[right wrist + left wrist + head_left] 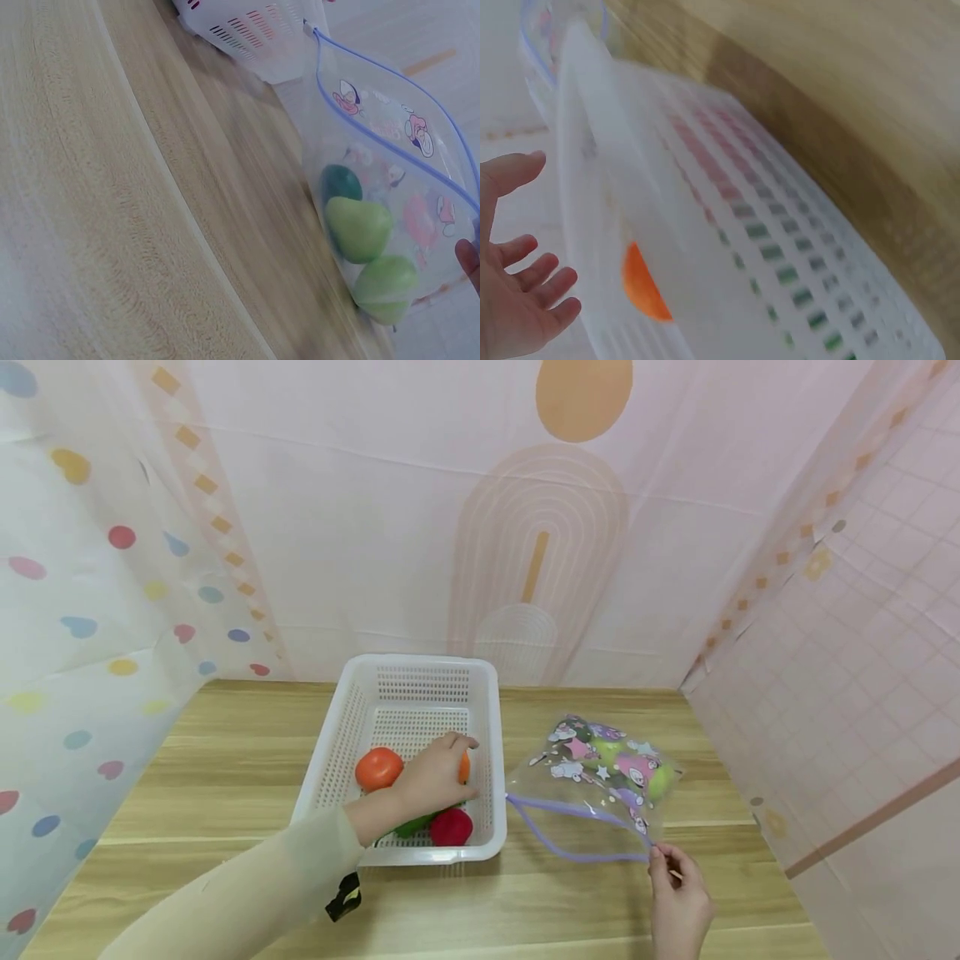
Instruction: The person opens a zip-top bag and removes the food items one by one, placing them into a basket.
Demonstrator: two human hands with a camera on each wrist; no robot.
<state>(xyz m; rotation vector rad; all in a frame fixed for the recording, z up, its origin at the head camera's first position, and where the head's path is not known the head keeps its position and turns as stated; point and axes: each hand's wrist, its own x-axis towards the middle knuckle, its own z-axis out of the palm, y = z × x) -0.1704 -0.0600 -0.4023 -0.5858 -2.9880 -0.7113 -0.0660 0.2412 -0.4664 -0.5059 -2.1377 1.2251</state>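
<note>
My left hand (438,772) reaches into a white plastic basket (492,727), thumb and fingers spread apart with nothing between them in the left wrist view. An orange item (464,767) lies partly hidden beneath that hand. Beside it in the basket are a tomato (378,769), a deep red round item (452,828) and a green vegetable (414,827) partly covered by the forearm. With thumb and fingertips, my right hand (681,897) pinches the corner of a clear zip bag (558,789). The bag's purple-edged mouth gapes, and green pear-like fruits (358,229) and a dark green item (341,184) show inside.
The basket and bag stand side by side on a wood-grain table (570,914). Patterned cloth (360,527) hangs behind and along both sides. A black strap (344,897) hangs below the left sleeve, near the basket's front rim.
</note>
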